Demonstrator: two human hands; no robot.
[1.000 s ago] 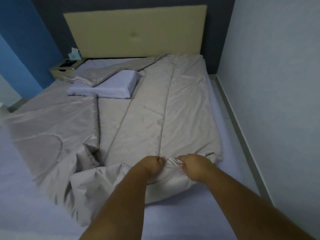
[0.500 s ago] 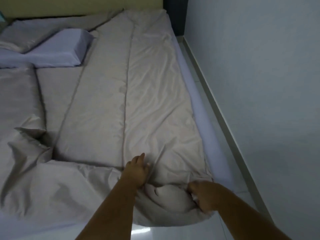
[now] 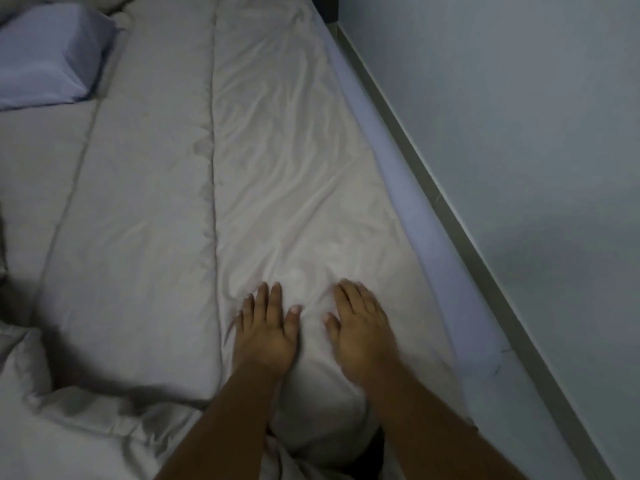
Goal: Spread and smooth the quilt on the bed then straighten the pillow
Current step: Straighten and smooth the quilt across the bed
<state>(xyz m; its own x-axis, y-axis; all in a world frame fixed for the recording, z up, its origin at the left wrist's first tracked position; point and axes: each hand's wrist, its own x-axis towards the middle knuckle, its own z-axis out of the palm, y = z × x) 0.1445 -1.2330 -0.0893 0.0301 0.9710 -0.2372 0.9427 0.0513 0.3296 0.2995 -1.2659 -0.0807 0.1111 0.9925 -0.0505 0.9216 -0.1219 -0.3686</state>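
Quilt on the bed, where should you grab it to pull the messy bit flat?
Probably take the quilt by its bunched-up edge at the near left, reached from the foot of the bed by the left hand, which is closer than the right hand. It is heaped and folded over, so loose cloth stands up to pinch; elsewhere it lies flat.

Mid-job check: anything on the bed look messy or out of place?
Yes. The quilt is bunched in loose folds at the near left, and creases fan out ahead of the left hand and right hand pressing flat on it. The pillow lies on top of the quilt, far left.
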